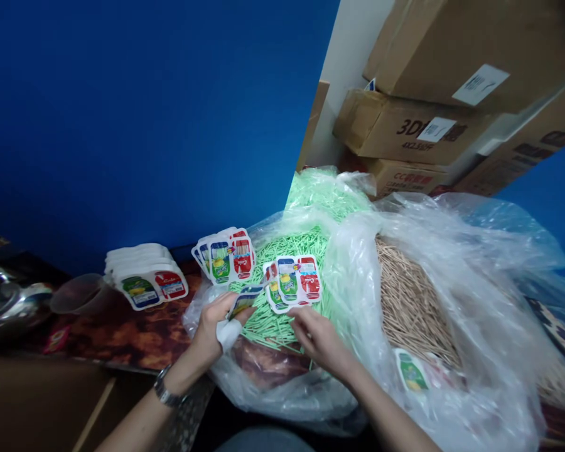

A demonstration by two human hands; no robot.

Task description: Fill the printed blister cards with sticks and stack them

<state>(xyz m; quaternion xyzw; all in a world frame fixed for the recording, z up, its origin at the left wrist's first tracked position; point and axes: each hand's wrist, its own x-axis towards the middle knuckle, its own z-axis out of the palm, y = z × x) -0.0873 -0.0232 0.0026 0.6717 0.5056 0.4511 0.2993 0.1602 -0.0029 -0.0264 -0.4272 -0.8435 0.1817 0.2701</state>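
Observation:
My left hand is closed around a folded printed packet, tilted so its blue and yellow face shows; a white flap of it hangs by the wrist. Close to the lower edge of two overlapping Sprite-and-Cola packets is my right hand, fingers curled together. Whatever they pinch, if anything, is hidden. Those packets lie on a heap of thin green sticks in an opened clear plastic bag. More such packets lie fanned at the heap's left edge.
A stack of white-edged packets stands left, beside a clear plastic bowl and a shiny metal kettle. Brown sticks fill another bag on the right. Cardboard boxes are piled behind, next to a blue wall.

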